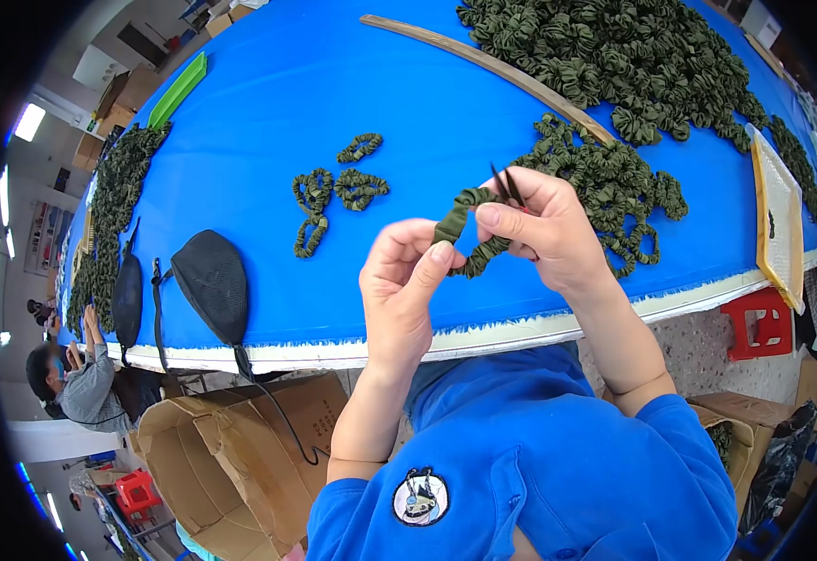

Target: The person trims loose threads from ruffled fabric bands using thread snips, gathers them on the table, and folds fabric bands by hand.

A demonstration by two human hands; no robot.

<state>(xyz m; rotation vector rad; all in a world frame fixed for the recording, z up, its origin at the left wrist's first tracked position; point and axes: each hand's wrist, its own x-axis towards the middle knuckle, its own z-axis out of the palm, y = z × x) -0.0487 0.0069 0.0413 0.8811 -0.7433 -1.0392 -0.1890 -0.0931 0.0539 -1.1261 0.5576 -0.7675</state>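
Note:
A dark green scrunchie (451, 221) is stretched between my two hands above the blue table (268, 150). My left hand (404, 285) pinches its left side between thumb and fingers. My right hand (549, 224) grips its right side and also holds small dark-bladed snips (509, 187), with the tips pointing up and away from me. Several loose scrunchies (361, 189) lie on the cloth beyond my left hand. A pile of scrunchies (605, 182) lies just behind my right hand.
A large heap of scrunchies (614, 56) lies beyond a wooden strip (492, 70). Black mesh bags (210, 280), a green tray (178, 91) and another pile (114, 206) are left. A co-worker (86, 388) sits far left. An open cardboard box (231, 458) stands below; a red stool (759, 324) is right.

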